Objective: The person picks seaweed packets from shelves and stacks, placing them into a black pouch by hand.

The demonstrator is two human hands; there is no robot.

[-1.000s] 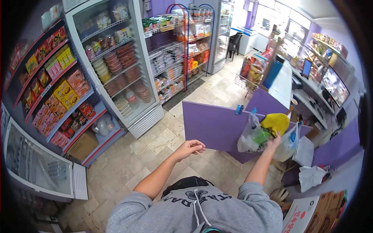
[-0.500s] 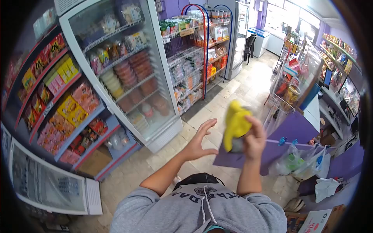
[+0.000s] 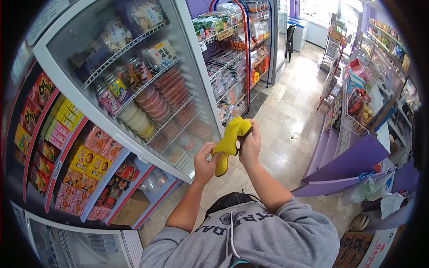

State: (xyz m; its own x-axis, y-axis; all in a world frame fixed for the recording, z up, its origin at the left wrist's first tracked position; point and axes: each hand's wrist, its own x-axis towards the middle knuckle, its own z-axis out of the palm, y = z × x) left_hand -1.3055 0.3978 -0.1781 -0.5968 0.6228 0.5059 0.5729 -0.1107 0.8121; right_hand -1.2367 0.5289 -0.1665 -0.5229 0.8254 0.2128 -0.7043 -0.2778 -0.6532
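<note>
In front of my chest, both hands hold a smooth yellow cloth, bunched into thick folds. My left hand pinches its lower left part, thumb on the folds. On the right, my right hand grips the upper right part, with the fingers partly hidden behind it. Small dark patches show along the cloth's edge near the right hand; I cannot make out what they are. Just beyond the left hand stands a glass-door fridge with stacked tubs and cans inside.
Snack shelves stand left, above a low glass-front cooler. Wire racks of packets lie beyond the fridge. A purple counter with hanging plastic bags is at right. Boxes sit lower right; tiled floor runs between.
My left hand has gone from spread and apart to gripping the yellow cloth. The right hand has brought the cloth left and closer to it. The fridge now appears larger and nearer.
</note>
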